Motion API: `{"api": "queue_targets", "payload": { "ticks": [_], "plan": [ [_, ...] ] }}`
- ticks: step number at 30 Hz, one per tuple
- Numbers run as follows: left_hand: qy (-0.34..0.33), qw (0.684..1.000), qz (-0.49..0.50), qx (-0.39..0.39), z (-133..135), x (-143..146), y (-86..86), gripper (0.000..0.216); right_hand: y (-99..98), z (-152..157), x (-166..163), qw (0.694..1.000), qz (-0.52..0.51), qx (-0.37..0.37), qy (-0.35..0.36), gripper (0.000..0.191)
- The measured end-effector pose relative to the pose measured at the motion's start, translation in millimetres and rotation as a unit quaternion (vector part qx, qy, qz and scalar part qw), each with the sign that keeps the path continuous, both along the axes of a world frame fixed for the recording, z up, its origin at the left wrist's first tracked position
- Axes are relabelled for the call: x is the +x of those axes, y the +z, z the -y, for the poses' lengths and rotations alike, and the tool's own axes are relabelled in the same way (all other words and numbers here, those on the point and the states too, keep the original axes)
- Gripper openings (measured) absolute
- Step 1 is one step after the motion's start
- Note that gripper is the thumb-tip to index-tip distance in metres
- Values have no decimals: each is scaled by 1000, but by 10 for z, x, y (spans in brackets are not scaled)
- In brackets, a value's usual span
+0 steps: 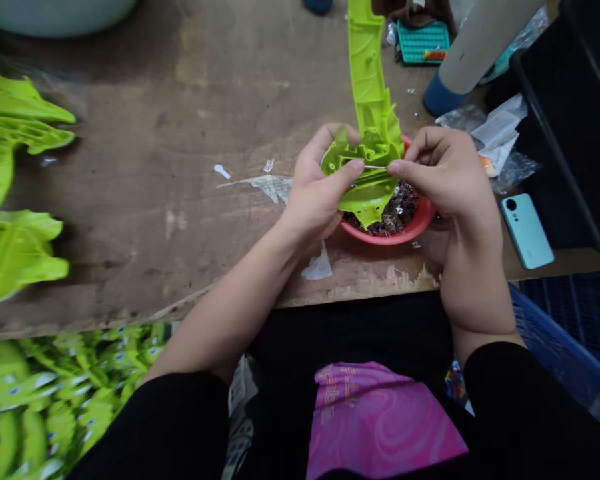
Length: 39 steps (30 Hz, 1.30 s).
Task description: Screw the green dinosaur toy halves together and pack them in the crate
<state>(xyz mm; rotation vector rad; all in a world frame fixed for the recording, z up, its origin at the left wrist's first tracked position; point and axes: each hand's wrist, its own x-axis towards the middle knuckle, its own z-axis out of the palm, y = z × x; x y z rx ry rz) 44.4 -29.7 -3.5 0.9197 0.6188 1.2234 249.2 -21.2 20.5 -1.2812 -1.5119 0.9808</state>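
A lime-green plastic shell half [370, 87], with ribs and screw posts on its inner face, is held over a red bowl [410, 233]. My left hand [323, 173] is closed on the shell's left edge, its thumb lying over the inside. Between the thumb and fingers of my right hand [443, 167] is one end of a thin metal rod [376, 167]. The rod lies across the shell's inside, its other end at my left thumb. Small dark and silvery parts [400, 210] fill the bowl beneath; they are too small to name.
More green shells [20, 133] lie at the table's left, and many fill the space below its edge [55, 400]. A phone [527, 230], a black bin [570, 133], a pale post [465, 60] and a teal tray [423, 41] stand or lie on the right.
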Motion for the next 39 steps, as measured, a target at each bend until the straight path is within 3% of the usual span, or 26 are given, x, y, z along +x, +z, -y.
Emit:
{"api": "queue_targets", "payload": {
  "ticks": [8,17,22,25,28,30,32,35,39],
  "plan": [
    [-41,999,-22,16,-20,-36,-19,66,-56,-6,45,999,-36,10,9,58],
    [-21,999,-24,14,-6,-8,-28,56,-125,-12,-15,1000,-15,11,0,59],
    [14,998,-38,52,-20,-33,-75,46,-219,-20,15,999,-10,50,-18,62],
    [-8,999,-26,32,-4,-10,-60,48,-252,-78,52,997,3,70,-17,68],
    [-45,999,6,-2,27,27,-22,48,-221,-161,73,990,-9,121,-66,83],
    [-61,998,27,-15,43,43,-9,48,-171,-175,35,979,-33,171,-106,89],
    [-75,996,33,-19,54,54,-17,49,-117,-122,-57,973,-45,206,-98,86],
    [-81,996,13,-26,67,73,-60,51,-69,42,-240,975,-4,211,-65,82],
    [-88,996,3,-30,71,100,-128,51,-99,184,-394,971,80,199,-107,80]
  ]
}}
